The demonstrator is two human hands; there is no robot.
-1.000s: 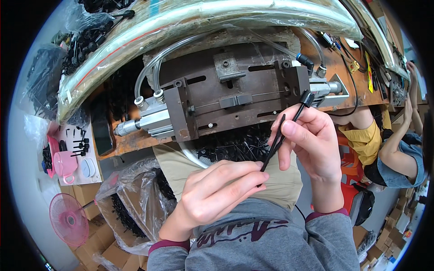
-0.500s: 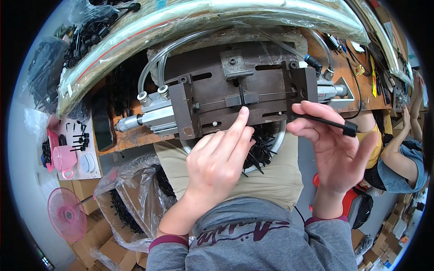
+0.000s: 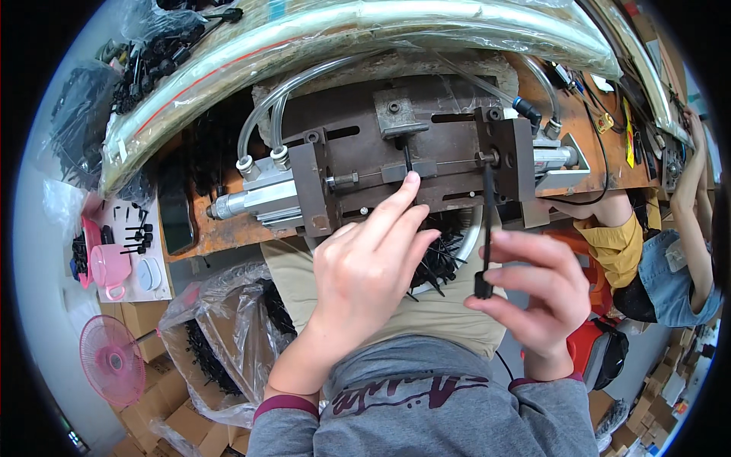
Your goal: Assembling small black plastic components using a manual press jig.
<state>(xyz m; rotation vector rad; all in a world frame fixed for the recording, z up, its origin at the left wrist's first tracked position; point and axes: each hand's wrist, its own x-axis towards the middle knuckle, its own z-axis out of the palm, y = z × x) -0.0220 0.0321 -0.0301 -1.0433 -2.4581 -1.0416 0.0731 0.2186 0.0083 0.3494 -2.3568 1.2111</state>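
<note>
A thin black rod (image 3: pixel 406 152) stands in the small dark block (image 3: pixel 419 169) at the middle of a brown metal fixture (image 3: pixel 449 141). The extended index fingertip of my left hand (image 3: pixel 365 255) rests at the rod's near end; the other fingers are loosely bent and hold nothing. To the right, apart from the fixture's middle, my right hand (image 3: pixel 541 286) is closed on a black rod with a thick knobbed end (image 3: pixel 483 286). That rod points upward, knob toward me. Beneath the fixture, a round pale-rimmed container with several black rods (image 3: pixel 438 263) is partly hidden by my left hand.
Air cylinders with clear hoses flank the fixture, left (image 3: pixel 263 194) and right (image 3: pixel 556 158). A plastic-lined box of black parts (image 3: pixel 221 335) stands at lower left, near a pink fan (image 3: pixel 113 362). Another person (image 3: pixel 662 266) sits at the right.
My right hand has moved left and lower, turning its rod from nearly level to upright. The fixture's side nuts have shifted inward. My left index finger stays at the middle.
</note>
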